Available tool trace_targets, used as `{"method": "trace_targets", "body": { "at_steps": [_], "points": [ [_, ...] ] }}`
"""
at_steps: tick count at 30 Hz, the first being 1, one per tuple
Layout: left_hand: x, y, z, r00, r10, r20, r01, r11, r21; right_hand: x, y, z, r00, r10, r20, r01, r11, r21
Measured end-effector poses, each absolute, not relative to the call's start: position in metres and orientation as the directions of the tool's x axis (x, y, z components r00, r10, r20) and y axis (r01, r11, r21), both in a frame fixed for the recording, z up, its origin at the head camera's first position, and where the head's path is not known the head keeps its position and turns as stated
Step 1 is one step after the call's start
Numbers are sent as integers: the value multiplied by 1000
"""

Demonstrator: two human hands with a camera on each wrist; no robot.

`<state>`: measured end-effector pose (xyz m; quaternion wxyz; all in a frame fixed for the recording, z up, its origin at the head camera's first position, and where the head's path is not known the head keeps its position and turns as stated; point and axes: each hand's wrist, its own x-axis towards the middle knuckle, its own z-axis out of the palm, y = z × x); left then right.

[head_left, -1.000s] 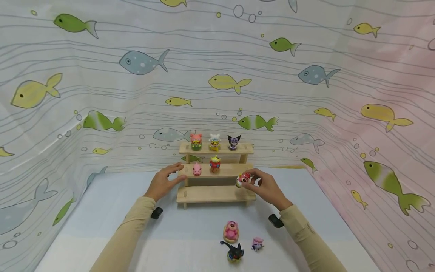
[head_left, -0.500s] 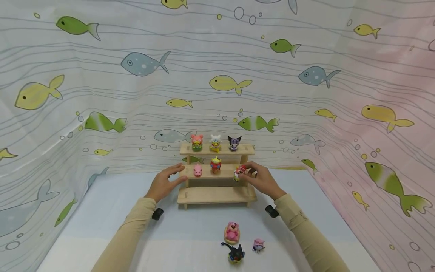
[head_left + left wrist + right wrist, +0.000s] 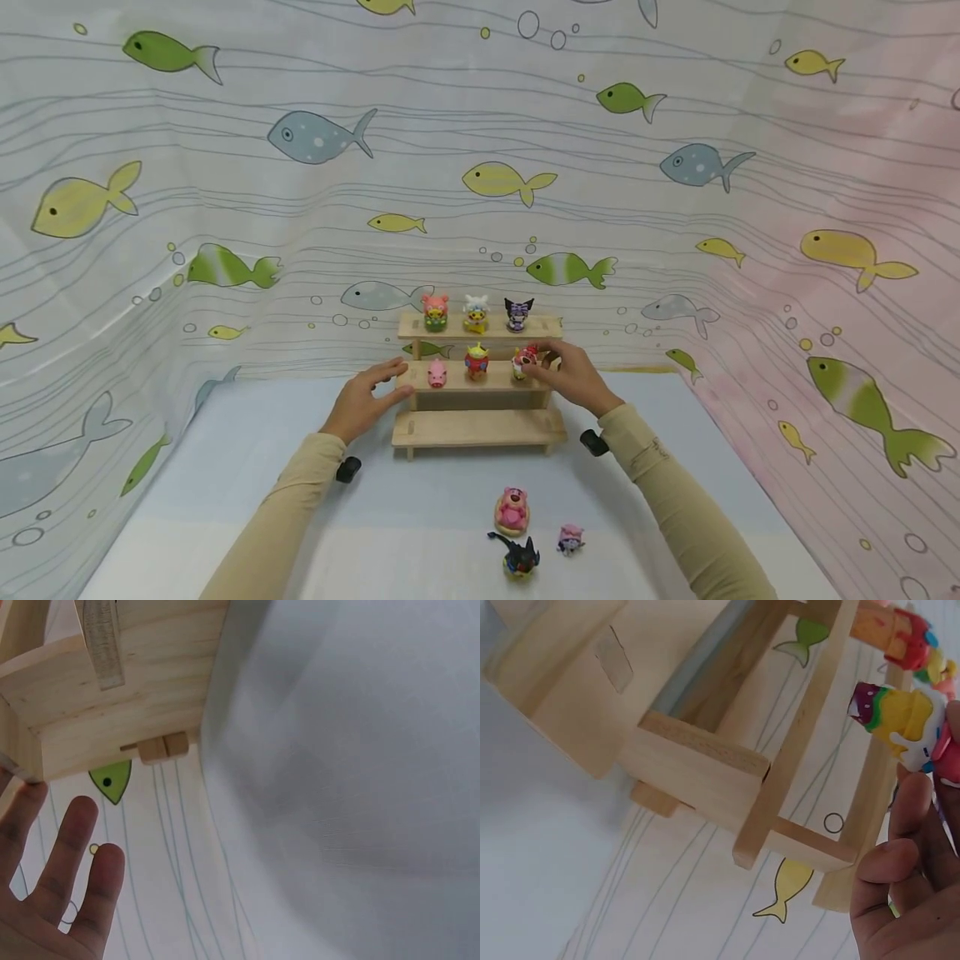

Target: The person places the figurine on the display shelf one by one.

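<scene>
My right hand [image 3: 579, 381] pinches a small toy figure [image 3: 522, 364] with a red top at the right end of the middle tier. In the right wrist view the figure's yellow, white, green and purple lower part [image 3: 907, 720] shows beside my curled fingers. At the other end, my left hand [image 3: 365, 402] touches the three-tier wooden shelf [image 3: 480, 428], its fingers relaxed and spread around the middle board's end. A pink pig figure [image 3: 437, 374] and a green-headed alien figure in red [image 3: 476, 363] stand on that same tier.
Three figures line the top tier: a pink-hooded one [image 3: 435, 314], a white-hooded one [image 3: 476, 315] and a black-eared purple one [image 3: 518, 316]. On the table in front lie a pink bear [image 3: 512, 510], a black horned figure [image 3: 519, 558] and a small pink-purple figure [image 3: 571, 539].
My right hand has moved up and to the left with the toy figure, from in front of the shelf to over the middle tier. The left hand has stayed in place.
</scene>
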<state>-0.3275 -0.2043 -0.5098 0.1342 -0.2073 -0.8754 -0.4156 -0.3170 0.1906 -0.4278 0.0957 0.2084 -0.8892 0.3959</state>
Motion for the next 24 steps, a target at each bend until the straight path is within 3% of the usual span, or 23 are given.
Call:
{"method": "trace_targets", "body": {
  "at_steps": [24],
  "points": [
    [-326, -204, -509, -883, 245, 400, 465, 574, 674, -340, 189, -430, -907, -341, 248, -414, 607, -678]
  ]
}}
